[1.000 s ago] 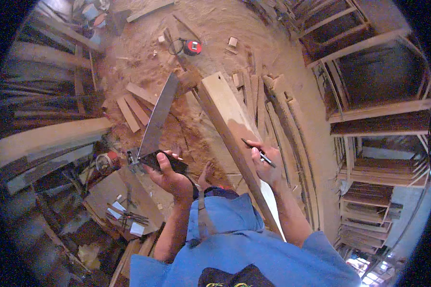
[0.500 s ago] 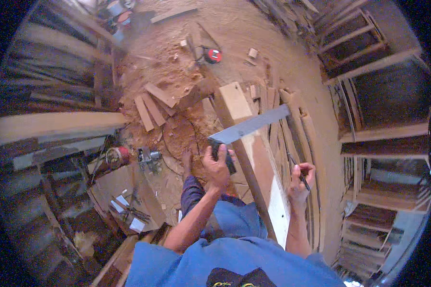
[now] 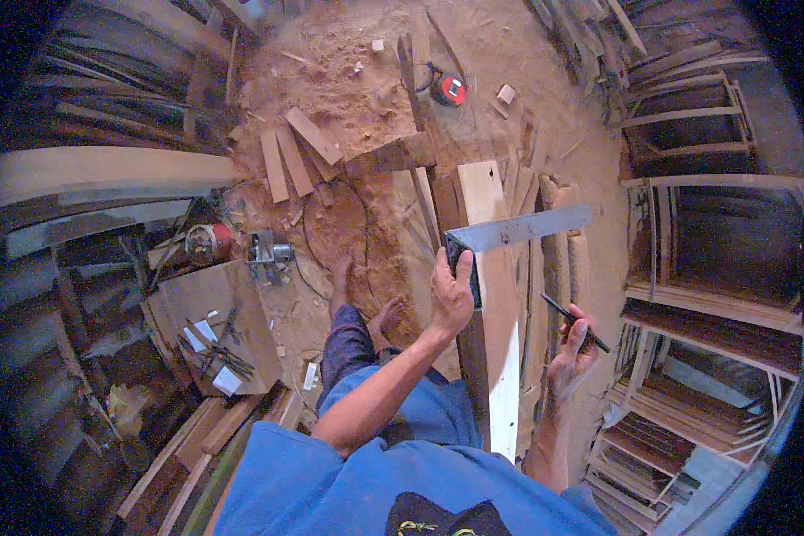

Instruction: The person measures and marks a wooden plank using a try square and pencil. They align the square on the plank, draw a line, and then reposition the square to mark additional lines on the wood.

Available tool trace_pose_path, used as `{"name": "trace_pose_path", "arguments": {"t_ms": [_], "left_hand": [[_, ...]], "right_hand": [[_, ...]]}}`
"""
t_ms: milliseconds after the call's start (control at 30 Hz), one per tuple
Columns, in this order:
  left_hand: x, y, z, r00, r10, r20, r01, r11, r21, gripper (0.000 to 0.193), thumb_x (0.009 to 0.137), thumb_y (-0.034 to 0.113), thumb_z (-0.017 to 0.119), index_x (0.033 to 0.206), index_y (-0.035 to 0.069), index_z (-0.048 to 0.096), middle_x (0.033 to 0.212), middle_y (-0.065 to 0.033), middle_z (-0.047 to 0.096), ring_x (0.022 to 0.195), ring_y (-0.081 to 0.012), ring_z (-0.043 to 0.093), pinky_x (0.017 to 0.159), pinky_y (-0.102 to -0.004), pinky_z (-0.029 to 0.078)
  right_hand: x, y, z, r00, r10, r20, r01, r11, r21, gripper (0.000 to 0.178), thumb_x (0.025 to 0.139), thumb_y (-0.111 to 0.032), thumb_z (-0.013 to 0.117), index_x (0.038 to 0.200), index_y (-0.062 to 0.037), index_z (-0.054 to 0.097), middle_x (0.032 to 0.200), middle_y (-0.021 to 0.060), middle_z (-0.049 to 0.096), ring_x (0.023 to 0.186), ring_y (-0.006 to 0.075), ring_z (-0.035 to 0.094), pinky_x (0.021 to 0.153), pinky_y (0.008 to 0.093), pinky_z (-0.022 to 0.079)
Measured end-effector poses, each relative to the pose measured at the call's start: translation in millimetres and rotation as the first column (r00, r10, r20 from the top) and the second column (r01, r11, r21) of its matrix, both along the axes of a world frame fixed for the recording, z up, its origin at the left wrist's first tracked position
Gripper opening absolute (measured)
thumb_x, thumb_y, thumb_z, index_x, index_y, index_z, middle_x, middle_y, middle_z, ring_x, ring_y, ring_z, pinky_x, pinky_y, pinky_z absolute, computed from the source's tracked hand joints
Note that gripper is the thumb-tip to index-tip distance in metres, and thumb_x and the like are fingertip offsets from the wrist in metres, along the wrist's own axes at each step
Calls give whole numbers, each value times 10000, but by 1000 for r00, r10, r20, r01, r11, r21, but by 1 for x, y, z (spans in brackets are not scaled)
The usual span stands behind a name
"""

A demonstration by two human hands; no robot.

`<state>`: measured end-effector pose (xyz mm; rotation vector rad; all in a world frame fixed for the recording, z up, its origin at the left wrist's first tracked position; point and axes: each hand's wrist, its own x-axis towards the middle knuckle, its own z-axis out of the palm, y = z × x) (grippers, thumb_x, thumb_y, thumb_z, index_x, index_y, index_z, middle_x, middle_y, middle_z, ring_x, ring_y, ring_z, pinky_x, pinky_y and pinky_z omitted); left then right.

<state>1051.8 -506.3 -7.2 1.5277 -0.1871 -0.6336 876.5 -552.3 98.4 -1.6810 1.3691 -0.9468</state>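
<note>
My left hand (image 3: 453, 299) is closed around the black stock of a try square (image 3: 518, 227). The stock lies along the left edge of a long pale wooden board (image 3: 492, 277), and the metal blade reaches across it, past its right side. Right of the board, my right hand (image 3: 573, 354) holds a slim dark pencil (image 3: 558, 309) between thumb and fingers. Its tip points up and left, apart from the board and below the blade.
A red and black tape measure (image 3: 451, 89) lies on the dusty ground ahead. Several short wood pieces (image 3: 295, 161) lie at upper left. A brown box (image 3: 210, 308) with papers and tools stands at left. Wooden frames (image 3: 715, 241) line the right side.
My left hand has brought the square rightward to the board's edge, its blade now less slanted. The pencil has tilted further left in my right hand. The whole view has shifted.
</note>
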Motion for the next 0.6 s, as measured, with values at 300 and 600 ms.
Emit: {"name": "trace_pose_path", "arguments": {"t_ms": [300,600], "left_hand": [[8,-1,12,1000,-2,-26,2,1000,-28,451,1061,408,525,1064,-41,569,873,-165,642,816,-290,595,771,-422,478],[9,1,14,994,-50,-94,52,998,21,505,1061,458,512,1096,-43,564,879,-153,657,799,-275,604,753,-424,484]], "right_hand": [[35,-16,-4,986,-49,159,51,999,-9,198,989,-242,695,1059,-92,585,919,24,610,782,120,546,738,264,457],[57,-27,5,998,23,51,-24,999,22,248,1048,-336,592,1063,-91,553,902,29,599,776,127,538,715,282,453]]}}
